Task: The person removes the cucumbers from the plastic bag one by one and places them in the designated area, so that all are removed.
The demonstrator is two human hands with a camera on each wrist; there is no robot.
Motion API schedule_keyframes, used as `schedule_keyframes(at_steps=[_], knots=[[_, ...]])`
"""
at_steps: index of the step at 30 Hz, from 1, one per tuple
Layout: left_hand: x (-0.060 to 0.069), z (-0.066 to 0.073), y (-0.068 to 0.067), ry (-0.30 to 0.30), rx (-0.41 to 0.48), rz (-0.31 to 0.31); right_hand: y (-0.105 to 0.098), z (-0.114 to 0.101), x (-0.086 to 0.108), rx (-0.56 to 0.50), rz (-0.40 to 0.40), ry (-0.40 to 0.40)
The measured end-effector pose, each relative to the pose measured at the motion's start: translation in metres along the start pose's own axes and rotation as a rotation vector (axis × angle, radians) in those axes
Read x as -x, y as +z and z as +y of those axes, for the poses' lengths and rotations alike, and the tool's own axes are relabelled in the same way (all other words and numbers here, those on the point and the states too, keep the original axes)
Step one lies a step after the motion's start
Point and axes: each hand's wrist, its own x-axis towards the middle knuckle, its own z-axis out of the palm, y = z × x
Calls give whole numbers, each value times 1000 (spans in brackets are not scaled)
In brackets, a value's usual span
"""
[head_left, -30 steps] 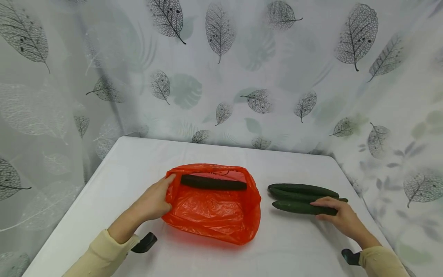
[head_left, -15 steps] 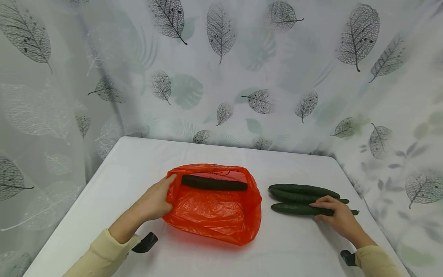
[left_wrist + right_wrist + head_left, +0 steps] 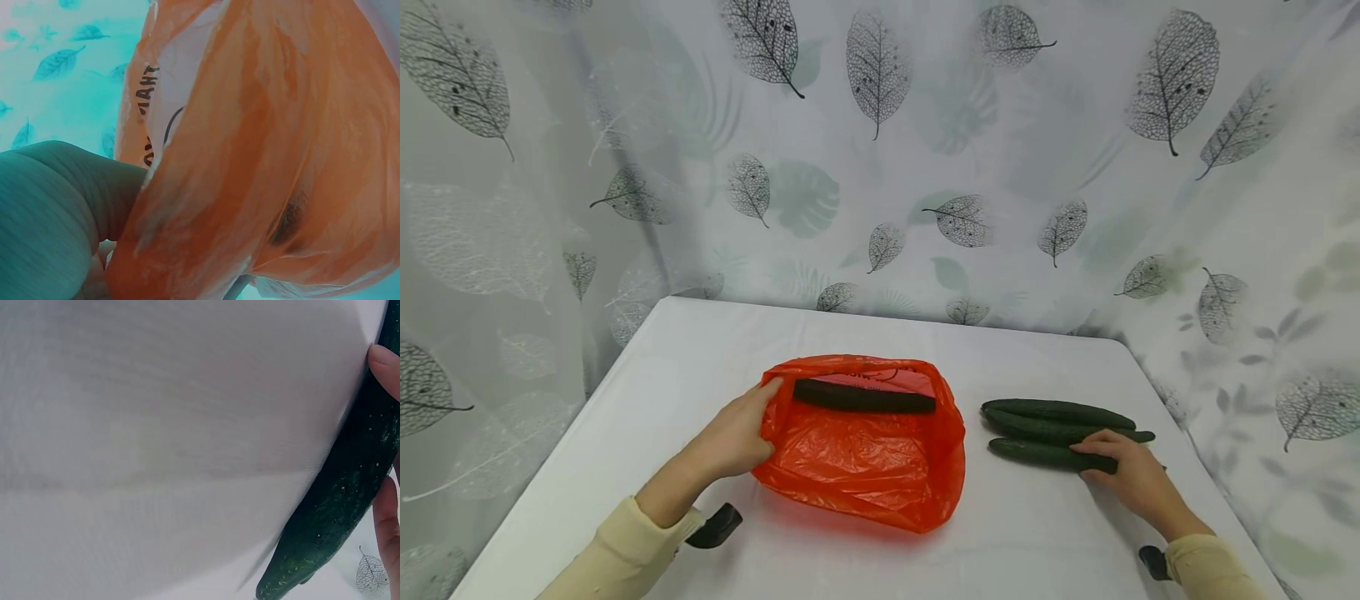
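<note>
A red plastic bag (image 3: 857, 467) lies on the table with its mouth facing me. Inside, along its far side, rests one dark green cucumber (image 3: 865, 397). My left hand (image 3: 735, 435) grips the bag's left rim; the left wrist view shows the thumb (image 3: 112, 187) going behind the plastic. Right of the bag, my right hand (image 3: 1131, 477) holds the nearest cucumber (image 3: 1037, 453) near its right end. Thumb and finger lie on opposite sides of that cucumber (image 3: 344, 481) in the right wrist view. Two more cucumbers (image 3: 1056, 408) lie side by side just behind it.
A white cloth covers the table (image 3: 737, 333). Behind it hangs a leaf-patterned curtain (image 3: 925, 167), which also runs along both sides. A dark wrist device (image 3: 715, 527) sits under the left wrist, with another (image 3: 1153, 562) under the right.
My right hand has come slightly nearer to me with the front cucumber, which has shifted a little away from the other two. The left hand and the bag look the same.
</note>
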Motion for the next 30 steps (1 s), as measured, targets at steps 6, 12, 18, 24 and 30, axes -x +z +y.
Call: schedule_keyframes(at_steps=[6,12,18,24,30], knots=[[-1,0,0,-8,15,-1,-2,-2,0,18,-13,25],[-1,1,0,-6,15,-5,-5,-5,1,-1,22,1],[-1,0,1,-4,11,-3,-11,-16,-3,-42,46,2],[-1,1,1,-11,15,-4,-19,-48,-18,-73,107,-59],[-1,1,2,-11,13,-3,-24,-93,-40,-71,205,-167]])
